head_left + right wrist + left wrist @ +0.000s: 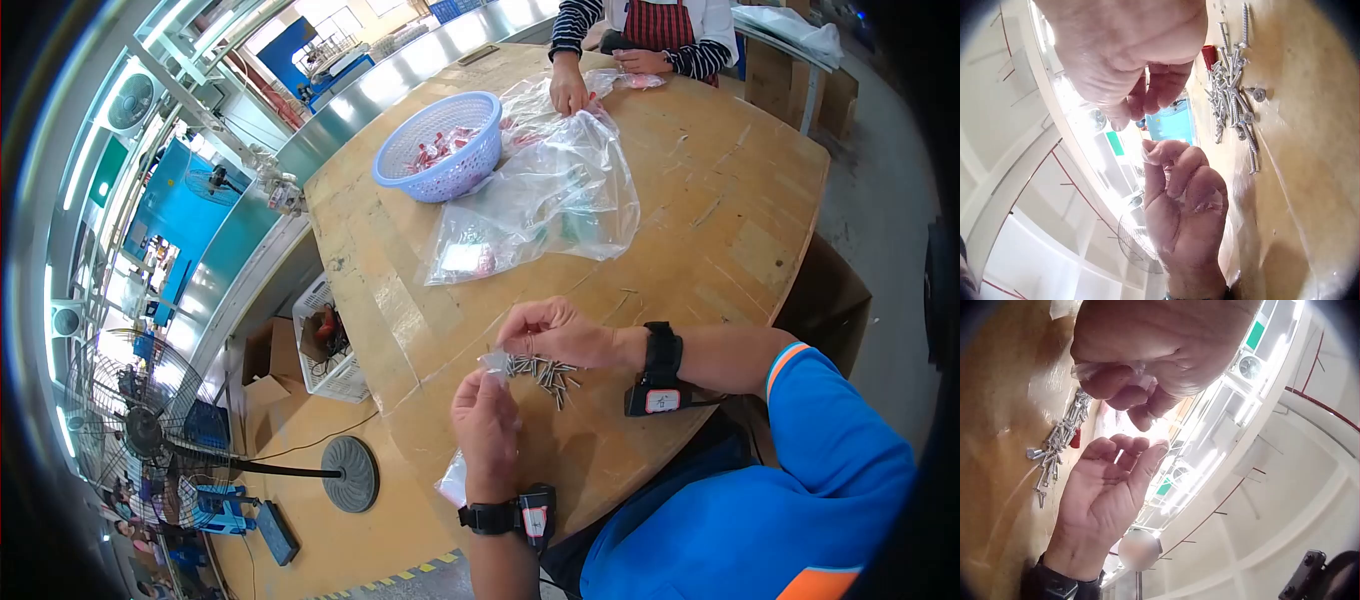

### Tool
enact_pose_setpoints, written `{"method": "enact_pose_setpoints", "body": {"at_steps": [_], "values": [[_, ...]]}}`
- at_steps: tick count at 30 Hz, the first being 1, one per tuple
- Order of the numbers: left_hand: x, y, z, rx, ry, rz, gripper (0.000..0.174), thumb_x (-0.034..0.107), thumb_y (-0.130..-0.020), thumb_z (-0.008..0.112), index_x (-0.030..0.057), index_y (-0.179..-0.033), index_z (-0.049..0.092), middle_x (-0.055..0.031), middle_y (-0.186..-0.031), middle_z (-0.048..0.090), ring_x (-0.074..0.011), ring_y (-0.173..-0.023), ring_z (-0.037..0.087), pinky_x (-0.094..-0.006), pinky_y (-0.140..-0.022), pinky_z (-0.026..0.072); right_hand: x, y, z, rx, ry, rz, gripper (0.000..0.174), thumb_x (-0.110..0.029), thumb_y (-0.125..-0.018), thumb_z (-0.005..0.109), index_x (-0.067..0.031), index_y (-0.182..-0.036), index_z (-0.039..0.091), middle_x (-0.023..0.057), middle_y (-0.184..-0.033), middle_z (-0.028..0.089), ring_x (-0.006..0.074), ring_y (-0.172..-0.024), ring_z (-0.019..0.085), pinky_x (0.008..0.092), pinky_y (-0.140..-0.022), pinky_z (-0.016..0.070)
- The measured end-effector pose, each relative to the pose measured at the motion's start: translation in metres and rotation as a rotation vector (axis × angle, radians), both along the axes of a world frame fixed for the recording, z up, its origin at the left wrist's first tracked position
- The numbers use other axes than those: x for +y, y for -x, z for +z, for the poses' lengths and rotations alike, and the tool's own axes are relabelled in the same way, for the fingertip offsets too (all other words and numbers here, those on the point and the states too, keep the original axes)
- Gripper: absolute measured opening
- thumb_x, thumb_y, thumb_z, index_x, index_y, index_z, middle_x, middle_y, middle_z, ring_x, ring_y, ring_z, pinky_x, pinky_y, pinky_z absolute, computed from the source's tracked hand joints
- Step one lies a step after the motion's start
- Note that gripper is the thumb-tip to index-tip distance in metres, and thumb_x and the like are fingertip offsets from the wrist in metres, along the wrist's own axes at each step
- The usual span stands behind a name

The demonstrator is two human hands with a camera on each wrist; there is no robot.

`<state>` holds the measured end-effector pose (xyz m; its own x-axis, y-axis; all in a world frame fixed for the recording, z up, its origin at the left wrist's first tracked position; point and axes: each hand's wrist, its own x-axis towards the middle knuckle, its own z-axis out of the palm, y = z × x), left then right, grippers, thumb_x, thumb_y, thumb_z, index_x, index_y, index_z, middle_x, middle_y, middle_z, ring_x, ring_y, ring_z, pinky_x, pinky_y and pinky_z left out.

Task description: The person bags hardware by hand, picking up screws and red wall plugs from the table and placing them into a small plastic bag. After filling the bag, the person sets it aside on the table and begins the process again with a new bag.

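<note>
My left hand (487, 425) holds a small clear plastic bag (494, 362) upright between thumb and fingers. Folds of its film (1213, 201) show between the curled fingers in the right wrist view. Just across from it is my right hand (562, 334), fingers bent and fingertips close to the top of the bag; I cannot tell whether they pinch its edge. Below both hands lies a loose pile of silver screws (545, 376) on the wooden table (690, 240). A small red piece (1210, 57) sits against the pile.
A lilac basket (440, 182) containing red-and-clear packets stands farther back. Beside it spreads a large clear plastic bag (560, 200). Another person's hand (569, 94) works at its far end. More clear film (453, 480) lies by my left wrist. A standing fan (145, 430) is off to the left.
</note>
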<state>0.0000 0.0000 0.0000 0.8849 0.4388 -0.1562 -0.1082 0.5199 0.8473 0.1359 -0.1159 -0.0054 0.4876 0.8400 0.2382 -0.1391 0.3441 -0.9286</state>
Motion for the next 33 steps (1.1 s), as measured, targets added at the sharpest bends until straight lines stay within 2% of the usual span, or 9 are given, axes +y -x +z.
{"method": "enact_pose_setpoints", "body": {"at_steps": [2, 8, 10, 11, 12, 13, 19, 20, 33], "values": [[-0.004, 0.000, 0.008, 0.013, -0.037, 0.008, 0.020, 0.016, -0.092, 0.057, 0.0021, -0.106, 0.058, 0.0053, -0.062, 0.049, -0.0022, -0.047, 0.038, -0.0185, -0.040, 0.0286, -0.001, 0.003, 0.005, 0.106, -0.004, 0.005, 0.009, -0.010, -0.089, 0.059, -0.0026, -0.093, 0.063, 0.0003, -0.091, 0.059, 0.0067, -0.087, 0.054, 0.0235, -0.077, 0.0445], [-0.004, 0.001, 0.006, 0.067, -0.122, 0.061, 0.016, 0.014, -0.091, 0.057, 0.0023, -0.101, 0.062, 0.0054, -0.064, 0.049, -0.0018, -0.049, 0.038, -0.0176, -0.042, 0.0282, 0.001, -0.012, -0.007, -0.111, -0.117, 0.119, 0.013, -0.013, -0.086, 0.056, -0.0026, -0.089, 0.063, 0.0002, -0.086, 0.061, 0.0060, -0.078, 0.053, 0.0204, -0.069, 0.0440], [0.002, -0.006, -0.016, 0.111, -0.424, 0.152, 0.014, 0.014, -0.091, 0.057, 0.0031, -0.098, 0.063, 0.0043, -0.065, 0.051, -0.0006, -0.051, 0.038, -0.0167, -0.043, 0.0275, -0.006, -0.005, 0.001, 0.061, 0.022, 0.008, 0.020, -0.021, -0.088, 0.056, -0.0027, -0.089, 0.063, 0.0008, -0.086, 0.060, 0.0065, -0.077, 0.053, 0.0213, -0.067, 0.0446], [0.005, -0.006, -0.019, 0.090, -0.421, 0.144, 0.013, 0.013, -0.091, 0.057, 0.0028, -0.096, 0.065, 0.0007, -0.071, 0.057, -0.0033, -0.058, 0.047, -0.0179, -0.051, 0.0360, -0.004, -0.002, 0.012, 0.009, 0.146, -0.064, 0.019, -0.021, -0.088, 0.058, -0.0029, -0.090, 0.063, 0.0006, -0.086, 0.060, 0.0067, -0.076, 0.053, 0.0216, -0.065, 0.0449], [0.006, -0.010, -0.021, 0.157, -0.628, 0.210, 0.013, 0.012, -0.091, 0.057, 0.0014, -0.095, 0.064, -0.0025, -0.080, 0.061, -0.0085, -0.071, 0.054, -0.0217, -0.063, 0.0434, -0.002, 0.001, 0.017, -0.041, 0.264, -0.118, 0.019, -0.021, -0.088, 0.059, -0.0031, -0.090, 0.064, 0.0004, -0.085, 0.060, 0.0069, -0.075, 0.054, 0.0220, -0.064, 0.0451], [0.007, -0.006, -0.019, 0.155, -0.650, 0.161, 0.014, 0.012, -0.090, 0.057, -0.0002, -0.097, 0.063, -0.0045, -0.086, 0.062, -0.0123, -0.082, 0.056, -0.0251, -0.074, 0.0448, 0.002, -0.001, 0.007, -0.135, 0.232, -0.094, 0.018, -0.021, -0.086, 0.063, -0.0031, -0.091, 0.064, -0.0003, -0.083, 0.060, 0.0057, -0.073, 0.053, 0.0213, -0.060, 0.0449], [0.013, 0.008, -0.009, -0.124, -0.696, 0.134, 0.011, 0.009, -0.090, 0.059, 0.0000, -0.096, 0.061, -0.0002, -0.084, 0.059, -0.0071, -0.081, 0.053, -0.0205, -0.073, 0.0429, 0.009, 0.041, 0.056, -0.218, 0.207, -0.161, 0.012, -0.011, -0.085, 0.064, 0.0003, -0.086, 0.062, -0.0022, -0.073, 0.058, 0.0022, -0.065, 0.050, 0.0187, -0.057, 0.0428], [0.003, -0.010, -0.031, -0.092, -0.669, 0.124, 0.011, 0.009, -0.090, 0.060, 0.0000, -0.095, 0.061, -0.0002, -0.084, 0.059, -0.0069, -0.080, 0.053, -0.0204, -0.072, 0.0428, -0.001, 0.009, 0.012, -0.205, 0.251, -0.144, 0.011, -0.011, -0.085, 0.064, 0.0002, -0.085, 0.061, -0.0021, -0.073, 0.058, 0.0022, -0.065, 0.050, 0.0187, -0.057, 0.0428], [0.000, -0.006, -0.027, 0.003, -0.761, 0.118, 0.013, 0.012, -0.090, 0.061, 0.0011, -0.085, 0.058, 0.0026, -0.074, 0.053, -0.0048, -0.071, 0.047, -0.0199, -0.064, 0.0400, -0.001, 0.014, 0.013, -0.086, 0.246, -0.121, 0.012, -0.011, -0.088, 0.062, 0.0006, -0.090, 0.061, -0.0006, -0.078, 0.059, 0.0043, -0.069, 0.054, 0.0192, -0.063, 0.0458]]}}
